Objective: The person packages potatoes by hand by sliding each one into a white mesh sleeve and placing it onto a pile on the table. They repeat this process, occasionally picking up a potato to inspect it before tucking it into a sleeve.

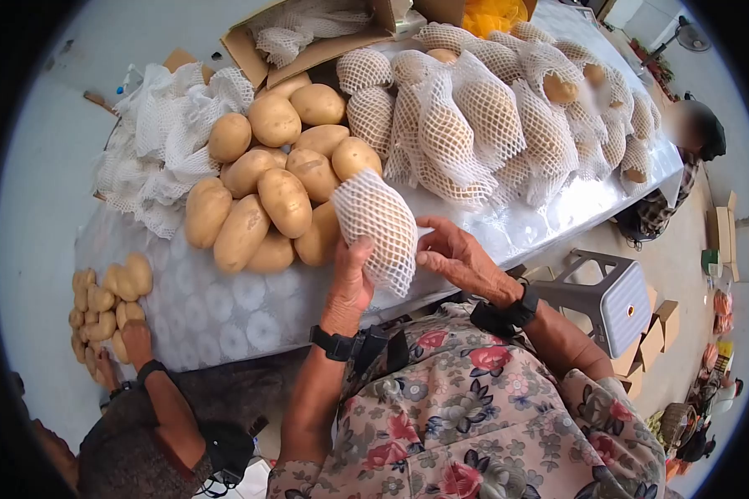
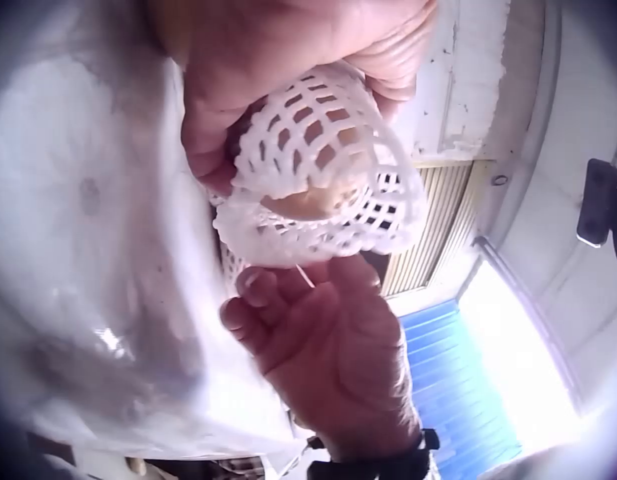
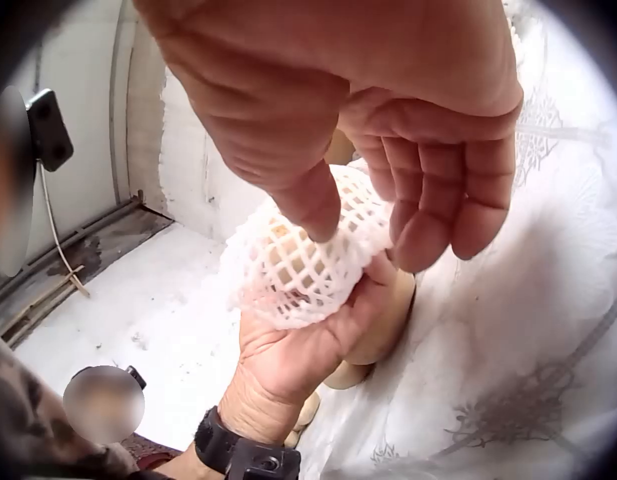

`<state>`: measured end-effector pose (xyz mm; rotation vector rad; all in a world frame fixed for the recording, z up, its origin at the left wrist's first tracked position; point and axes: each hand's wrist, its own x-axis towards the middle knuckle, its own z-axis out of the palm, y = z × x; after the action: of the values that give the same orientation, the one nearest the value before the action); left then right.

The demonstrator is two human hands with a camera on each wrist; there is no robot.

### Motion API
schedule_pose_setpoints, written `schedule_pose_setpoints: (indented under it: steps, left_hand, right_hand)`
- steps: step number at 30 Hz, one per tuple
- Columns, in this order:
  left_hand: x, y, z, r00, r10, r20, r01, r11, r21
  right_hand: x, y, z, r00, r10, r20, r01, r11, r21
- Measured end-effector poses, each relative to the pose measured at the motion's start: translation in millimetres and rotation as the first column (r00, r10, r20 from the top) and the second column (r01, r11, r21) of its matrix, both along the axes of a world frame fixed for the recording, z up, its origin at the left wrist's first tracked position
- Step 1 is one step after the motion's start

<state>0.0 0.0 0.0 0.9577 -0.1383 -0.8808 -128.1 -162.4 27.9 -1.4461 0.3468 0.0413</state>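
Observation:
My left hand [image 1: 354, 279] grips a potato in a white foam net sleeve [image 1: 377, 229] from below and the left, the thumb across its side. In the left wrist view, the net's open end [image 2: 389, 225] shows a patch of bare potato [image 2: 314, 203] inside. My right hand [image 1: 466, 262] is at the right of the sleeve, its fingers loosely bent and not wrapped around it. The right thumb [image 3: 314, 205] overlaps the net in the right wrist view. Just beyond my left hand lies a pile of bare potatoes [image 1: 283, 200].
Loose empty foam nets [image 1: 171, 133] are heaped at the left. Several netted potatoes [image 1: 474, 116] lie at the back right, with a cardboard box [image 1: 245, 54] behind. Another person's hand [image 1: 136, 341] is among potatoes at lower left. A grey stool [image 1: 620, 303] stands right of the table.

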Motion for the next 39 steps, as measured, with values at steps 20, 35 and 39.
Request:
schedule_pose_setpoints:
  steps: [20,35,39]
  left_hand:
    - [-6,24,16,0.991,0.133,0.02,-0.133,0.991,0.024]
    - [-31,-16,42,0.936,-0.211,0.28,0.207,0.977,0.044]
    - [-31,-30,42,0.859,-0.304,0.412,0.269,0.953,0.141]
  right_hand:
    - [-3,-6,30,0.966,-0.163,0.198,0.205,0.956,-0.21]
    - [-14,3,33,0.956,-0.102,0.274,0.051,0.981,0.187]
    - [-19,-1,27,0.969,-0.217,0.12,0.196,0.966,0.172]
